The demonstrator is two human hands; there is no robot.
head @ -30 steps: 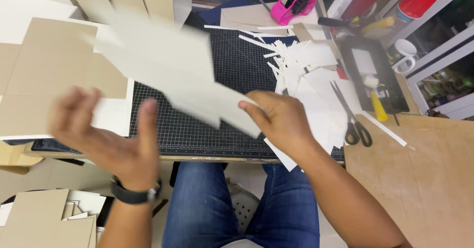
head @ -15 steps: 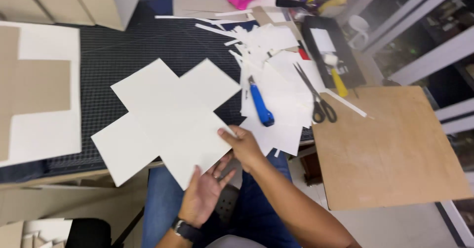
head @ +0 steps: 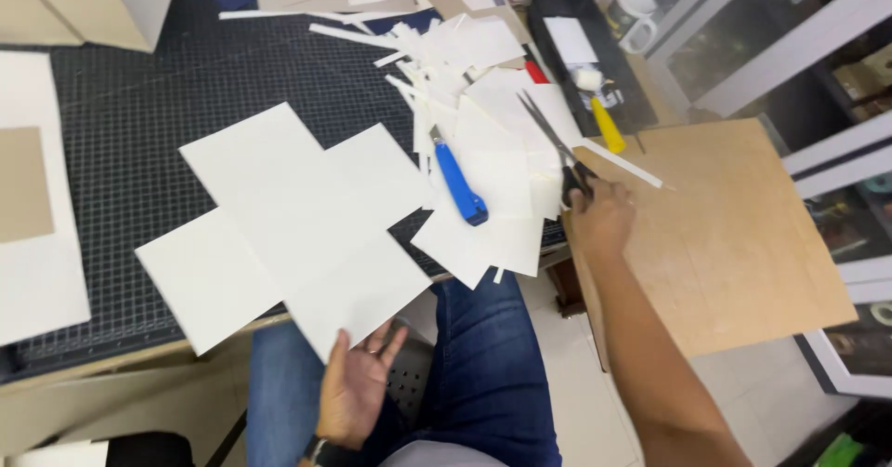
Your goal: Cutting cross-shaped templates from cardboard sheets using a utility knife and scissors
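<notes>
As seen from above, findings follow.
Left hand (head: 358,388): open, palm up, fingers apart, supporting the near corner of the cross-shaped white card (head: 288,221) at the cutting mat's (head: 139,105) front edge.
Right hand (head: 602,218): closed on the black scissors (head: 557,146) handles, right edge of mat.
Progress: card outline already cut; no trimming under way.
Scissors axis: blades point to the far-left.
Nearby: blue utility knife (head: 460,181), paper offcuts (head: 446,49).

White cross-shaped card (head: 297,225) at centre; black cutting mat (head: 167,105) with a pale grid, upper left; blue-handled utility knife (head: 460,181); black-handled scissors (head: 562,156); yellow-handled roller (head: 604,118); plain brown board (head: 734,235) at right; blue jeans (head: 483,374) below.
</notes>
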